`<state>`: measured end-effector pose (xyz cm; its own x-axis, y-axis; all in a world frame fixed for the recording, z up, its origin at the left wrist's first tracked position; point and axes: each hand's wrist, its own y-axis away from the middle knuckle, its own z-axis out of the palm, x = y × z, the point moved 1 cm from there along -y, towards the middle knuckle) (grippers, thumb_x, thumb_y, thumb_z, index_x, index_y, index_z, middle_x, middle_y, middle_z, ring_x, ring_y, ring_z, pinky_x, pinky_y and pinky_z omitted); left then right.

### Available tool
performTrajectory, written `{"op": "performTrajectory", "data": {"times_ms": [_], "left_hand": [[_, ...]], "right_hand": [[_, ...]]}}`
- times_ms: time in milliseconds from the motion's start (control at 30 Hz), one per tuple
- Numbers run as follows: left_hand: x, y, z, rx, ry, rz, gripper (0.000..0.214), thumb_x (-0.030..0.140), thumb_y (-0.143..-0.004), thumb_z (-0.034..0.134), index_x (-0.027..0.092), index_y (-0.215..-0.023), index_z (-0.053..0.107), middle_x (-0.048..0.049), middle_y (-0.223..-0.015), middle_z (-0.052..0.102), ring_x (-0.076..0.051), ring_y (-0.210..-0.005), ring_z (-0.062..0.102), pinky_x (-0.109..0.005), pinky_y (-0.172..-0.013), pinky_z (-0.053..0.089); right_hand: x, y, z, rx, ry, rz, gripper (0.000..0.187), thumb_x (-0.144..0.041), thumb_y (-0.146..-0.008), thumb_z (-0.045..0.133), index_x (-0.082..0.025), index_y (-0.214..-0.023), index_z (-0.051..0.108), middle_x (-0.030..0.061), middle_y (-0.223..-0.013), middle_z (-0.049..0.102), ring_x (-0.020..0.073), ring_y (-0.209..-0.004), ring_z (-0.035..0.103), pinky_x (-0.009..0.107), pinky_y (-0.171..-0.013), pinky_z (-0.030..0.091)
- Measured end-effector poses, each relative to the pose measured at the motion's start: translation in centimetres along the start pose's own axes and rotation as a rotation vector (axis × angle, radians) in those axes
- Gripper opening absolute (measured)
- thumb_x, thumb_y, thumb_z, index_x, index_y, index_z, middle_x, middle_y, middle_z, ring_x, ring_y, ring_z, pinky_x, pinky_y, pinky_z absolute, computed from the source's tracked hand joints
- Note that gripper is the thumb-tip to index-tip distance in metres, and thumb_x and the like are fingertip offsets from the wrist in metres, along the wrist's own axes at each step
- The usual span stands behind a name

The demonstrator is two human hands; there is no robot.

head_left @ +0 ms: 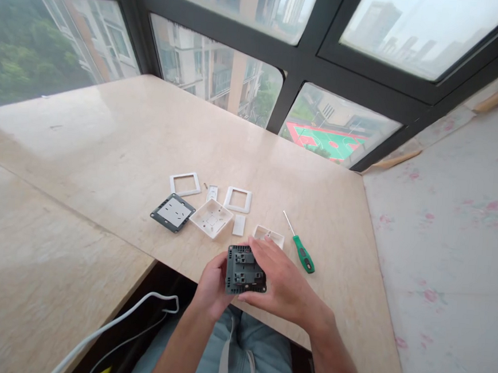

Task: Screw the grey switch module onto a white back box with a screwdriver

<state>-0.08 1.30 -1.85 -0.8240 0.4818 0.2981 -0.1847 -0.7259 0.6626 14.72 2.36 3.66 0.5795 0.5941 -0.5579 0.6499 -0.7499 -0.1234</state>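
Gripping the grey switch module (246, 269) between your left hand (212, 288) and right hand (283, 282), just left of the green screwdriver (303, 254); hold it by its edges, level above the table (106, 141).

The left hand (213, 287) and right hand (282, 281) grip a grey switch module (245, 269) over the counter (106, 141) edge. From it, a green screwdriver (303, 254) lies at two o'clock and a white box (211, 218) at eleven.
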Motion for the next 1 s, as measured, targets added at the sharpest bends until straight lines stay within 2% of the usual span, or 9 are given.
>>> {"op": "performTrajectory", "data": {"times_ms": [100,233,433,533,600,667,800,900,1000], "left_hand": [[-0.2,-0.4,-0.6,-0.075,-0.045,0.034,0.016,0.019,-0.085,0.065,0.009,-0.094,0.073,-0.0087,-0.084,0.078,-0.019,-0.067,0.073,-0.027,-0.065,0.057],[-0.3,-0.6,-1.0,-0.173,-0.106,0.087,0.031,0.015,-0.073,0.077,0.013,-0.104,0.071,-0.0052,-0.083,0.077,-0.018,-0.065,0.072,-0.023,-0.059,0.053],[-0.3,-0.8,-1.2,-0.105,-0.057,0.101,0.031,0.014,-0.069,0.082,0.014,-0.098,0.07,-0.003,-0.082,0.076,-0.017,-0.067,0.071,-0.024,-0.063,0.056],[0.2,-0.8,-1.1,-0.045,0.014,0.099,0.017,0.012,-0.076,0.074,0.012,-0.093,0.071,-0.0033,-0.081,0.074,-0.014,-0.066,0.069,-0.02,-0.061,0.054],[0.7,-0.8,-0.9,-0.008,0.085,0.09,0.01,0.007,-0.08,0.065,0.01,-0.088,0.071,-0.0048,-0.077,0.072,-0.012,-0.065,0.068,-0.02,-0.062,0.055],[1.2,-0.6,-0.8,0.01,0.133,0.076,0.013,0.006,-0.082,0.058,0.009,-0.084,0.07,-0.0056,-0.073,0.069,-0.011,-0.062,0.065,-0.02,-0.06,0.055],[2.0,0.0,-0.9,-0.027,0.145,0.086,0.01,0.009,-0.082,0.058,0.009,-0.083,0.069,-0.0018,-0.067,0.06,-0.008,-0.05,0.052,-0.017,-0.042,0.042],[2.4,0.3,-1.4,-0.047,0.132,0.126,0.008,0.011,-0.079,0.061,0.009,-0.084,0.068,0.0019,-0.064,0.054,-0.005,-0.045,0.043,-0.016,-0.036,0.034],[2.8,0.3,-1.8,-0.04,0.111,0.169,0.009,0.013,-0.078,0.065,0.009,-0.085,0.068,0.0042,-0.061,0.051,-0.004,-0.042,0.04,-0.015,-0.035,0.032]], "right_hand": [[0.2,0.1,-0.1,0.006,-0.003,0.005,0.099,-0.046,-0.074,0.084,-0.019,-0.155,0.034,0.018,-0.148,0.055,0.0362,-0.138,0.051,0.06,-0.12,0.032],[0.2,0.3,-0.2,0.022,-0.018,0.022,0.099,-0.047,-0.073,0.084,-0.02,-0.155,0.035,0.0172,-0.147,0.056,0.0372,-0.137,0.052,0.06,-0.117,0.038],[-0.2,0.7,-0.5,0.071,-0.038,-0.002,0.095,-0.049,-0.076,0.082,-0.022,-0.155,0.035,0.0162,-0.145,0.058,0.0363,-0.136,0.053,0.055,-0.111,0.046],[0.1,0.9,-0.7,0.13,-0.053,0.014,0.095,-0.05,-0.078,0.08,-0.024,-0.156,0.034,0.0162,-0.148,0.056,0.0359,-0.138,0.051,0.057,-0.114,0.043],[0.6,0.9,-0.7,0.19,-0.098,0.067,0.092,-0.05,-0.076,0.082,-0.024,-0.153,0.039,0.0165,-0.148,0.055,0.0359,-0.139,0.05,0.057,-0.115,0.041],[1.3,0.6,-0.6,0.281,-0.248,0.154,0.09,-0.05,-0.072,0.085,-0.025,-0.149,0.045,0.0166,-0.147,0.056,0.0359,-0.137,0.052,0.058,-0.114,0.042],[2.5,-0.4,-0.1,0.454,-0.894,0.253,0.079,-0.059,-0.079,0.074,-0.029,-0.146,0.044,0.0156,-0.141,0.06,0.0356,-0.125,0.063,0.059,-0.101,0.054],[2.8,-1.2,0.1,0.467,-1.221,0.242,0.065,-0.056,-0.085,0.067,-0.029,-0.141,0.047,0.0134,-0.141,0.059,0.0359,-0.124,0.064,0.062,-0.103,0.051],[2.7,-2.1,0.0,0.42,-1.332,0.247,0.066,-0.05,-0.08,0.068,-0.029,-0.14,0.047,0.0117,-0.142,0.06,0.037,-0.129,0.06,0.065,-0.108,0.044]]}}
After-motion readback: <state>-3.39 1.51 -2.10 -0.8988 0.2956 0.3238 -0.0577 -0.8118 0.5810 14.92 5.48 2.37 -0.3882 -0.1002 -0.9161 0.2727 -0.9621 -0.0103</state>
